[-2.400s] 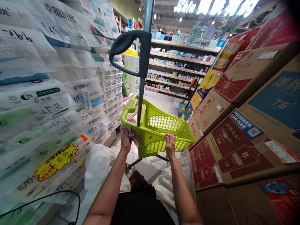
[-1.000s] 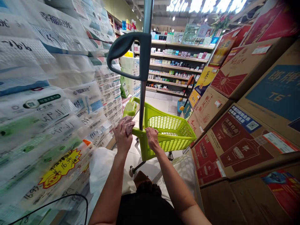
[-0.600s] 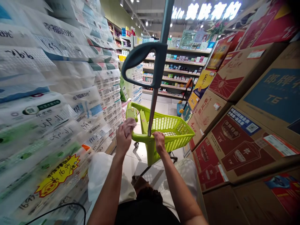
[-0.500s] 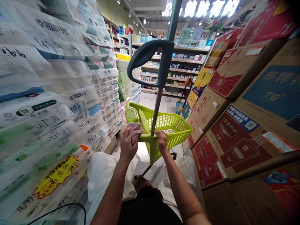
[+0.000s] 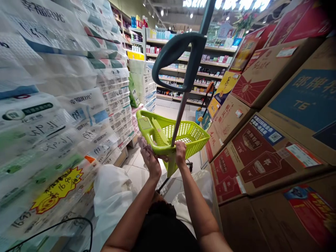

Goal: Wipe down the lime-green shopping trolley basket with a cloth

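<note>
In front of me is a lime-green shopping basket [image 5: 195,142] with perforated sides. Its grey metal pole [image 5: 179,117] rises to a dark looped handle [image 5: 157,68]. My left hand [image 5: 151,159] holds a crumpled pinkish cloth [image 5: 144,144] against the outside of the basket's near left rim; some fingers are hidden under the rim. On the near rim, just right of the pole, my right hand [image 5: 180,152] is closed round the edge.
Wrapped tissue packs [image 5: 86,105] are stacked high on the left. Cardboard cartons [image 5: 258,154] form a wall on the right. Shelves of small goods [image 5: 202,71] stand at the back, with a blue trolley [image 5: 201,115] before them. A black cable [image 5: 78,219] curves at lower left.
My left hand has turned and slid with the cloth from the rim's top to its outer underside. The basket and handle have tilted and shifted slightly; my right hand keeps its grip.
</note>
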Demonstrator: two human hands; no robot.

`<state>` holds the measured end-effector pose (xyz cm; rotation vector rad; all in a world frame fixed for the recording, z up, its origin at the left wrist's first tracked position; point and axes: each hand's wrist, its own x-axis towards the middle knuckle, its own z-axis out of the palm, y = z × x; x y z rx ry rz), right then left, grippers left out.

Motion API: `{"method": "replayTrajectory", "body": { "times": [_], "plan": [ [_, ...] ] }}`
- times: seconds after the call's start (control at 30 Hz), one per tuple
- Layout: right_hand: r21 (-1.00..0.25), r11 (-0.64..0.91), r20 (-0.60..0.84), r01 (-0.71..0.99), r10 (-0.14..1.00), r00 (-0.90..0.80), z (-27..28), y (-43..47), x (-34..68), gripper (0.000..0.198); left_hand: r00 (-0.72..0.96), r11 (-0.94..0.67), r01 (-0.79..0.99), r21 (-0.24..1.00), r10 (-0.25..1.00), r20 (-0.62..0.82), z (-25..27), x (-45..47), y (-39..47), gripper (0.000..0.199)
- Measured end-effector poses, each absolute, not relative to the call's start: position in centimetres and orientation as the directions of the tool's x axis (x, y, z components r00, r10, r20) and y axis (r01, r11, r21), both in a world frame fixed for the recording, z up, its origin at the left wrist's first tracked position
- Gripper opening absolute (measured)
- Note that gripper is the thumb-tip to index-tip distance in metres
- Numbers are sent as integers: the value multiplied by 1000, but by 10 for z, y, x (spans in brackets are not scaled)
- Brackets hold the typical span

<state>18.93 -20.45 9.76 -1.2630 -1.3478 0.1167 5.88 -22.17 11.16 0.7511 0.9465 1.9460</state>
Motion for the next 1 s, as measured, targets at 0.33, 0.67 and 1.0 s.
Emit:
{"method": "replayTrajectory", "body": {
  "times": [0.33, 0.67, 1.0],
  "plan": [
    [-709, 378, 626, 596, 726, 284, 96, -206, 177, 52, -383, -587, 461, 666, 546, 745, 119, 22, -230, 30],
    [-708, 377, 612, 597, 750, 252, 101, -203, 180, 54, -457, -455, -74, 888, 806, 375, 150, 0, -202, 35],
    [-699, 371, 618, 611, 744, 255, 100, -206, 183, 52, -347, -554, 145, 820, 747, 566, 157, 27, -242, 29]
  ]
}}
